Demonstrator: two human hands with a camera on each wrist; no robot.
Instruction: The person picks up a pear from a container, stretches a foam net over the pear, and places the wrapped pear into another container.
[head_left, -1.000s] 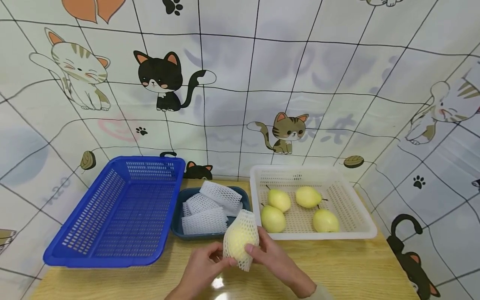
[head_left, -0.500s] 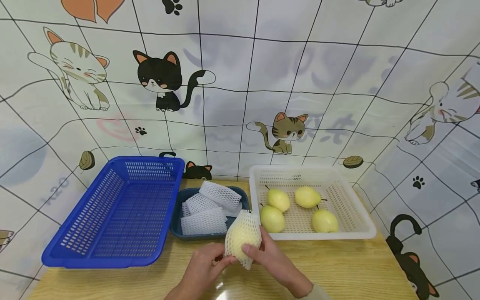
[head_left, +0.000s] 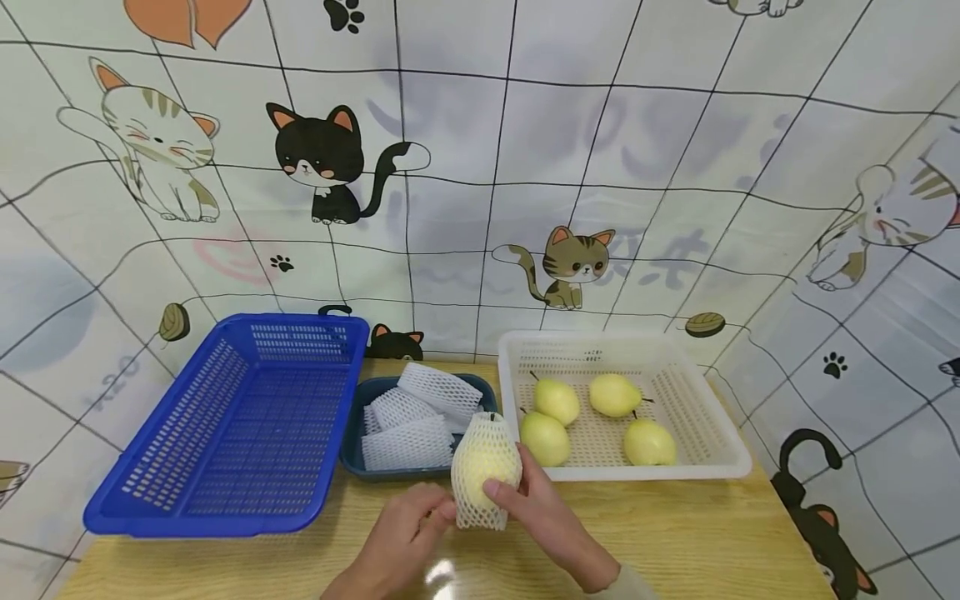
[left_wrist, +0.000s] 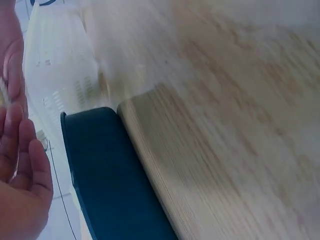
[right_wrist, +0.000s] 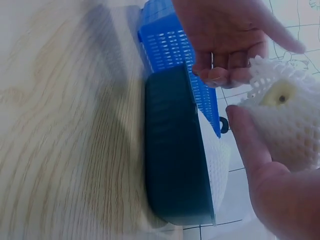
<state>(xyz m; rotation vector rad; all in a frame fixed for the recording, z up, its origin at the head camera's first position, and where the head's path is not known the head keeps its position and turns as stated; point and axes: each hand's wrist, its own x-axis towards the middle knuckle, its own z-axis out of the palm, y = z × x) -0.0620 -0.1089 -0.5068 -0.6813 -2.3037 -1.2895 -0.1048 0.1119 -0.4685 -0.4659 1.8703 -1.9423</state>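
Note:
A pale yellow pear in a white foam net sleeve [head_left: 483,462] is upright above the table's front, stem at the top. My right hand [head_left: 543,521] grips it from the right, thumb across its front. My left hand [head_left: 405,533] is beside the sleeve's lower left edge, its fingertips at or just touching the net. In the right wrist view the left hand [right_wrist: 227,42] has loosely bent fingers and its thumb apart from them. There the pear's bottom [right_wrist: 281,96] shows through the sleeve's open end. In the left wrist view the left hand [left_wrist: 22,175] is partly cut off.
Behind the hands a dark teal tray [head_left: 375,475] holds several white foam sleeves [head_left: 408,442]. A white basket [head_left: 716,433] with several pears [head_left: 615,394] stands right. A blue basket [head_left: 270,433] stands left on the wooden table [head_left: 675,533]. A patterned cloth [head_left: 450,208] hangs behind.
The left fingers have loosened from the sleeve's lower end and shifted slightly left. That end has gone from bunched to spread wide. The pear now stands more upright in the right hand.

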